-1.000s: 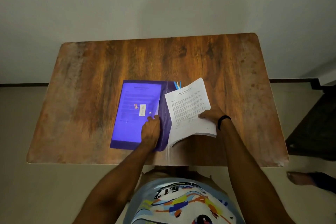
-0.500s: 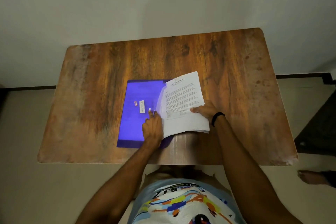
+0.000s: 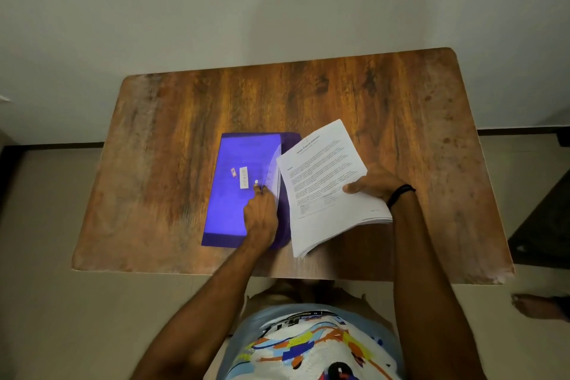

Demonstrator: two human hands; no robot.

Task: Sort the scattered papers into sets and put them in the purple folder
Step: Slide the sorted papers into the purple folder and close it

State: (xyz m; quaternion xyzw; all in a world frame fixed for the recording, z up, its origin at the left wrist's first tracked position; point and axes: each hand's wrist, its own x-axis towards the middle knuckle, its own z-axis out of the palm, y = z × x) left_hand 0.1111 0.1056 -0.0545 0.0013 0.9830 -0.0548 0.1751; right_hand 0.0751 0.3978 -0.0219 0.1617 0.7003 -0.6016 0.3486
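Folder: translucent purple plastic folder [image 3: 229,203] lies flat at the desk's near middle, its cover raised along the right edge; sheets show faintly inside.
Papers: stack of white printed papers [image 3: 320,176], tilted, overlapping the folder's right side.
Left hand [image 3: 261,216]: pinches the cover's edge.
Right hand [image 3: 374,184]: grasps the stack, thumb on top.
Desk: brown wood-grain desk [image 3: 401,108] against a pale wall [image 3: 277,9].

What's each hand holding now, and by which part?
Right hand grips the paper stack at its right edge, thumb on top. Left hand pinches the purple folder at the open right edge of its front cover.
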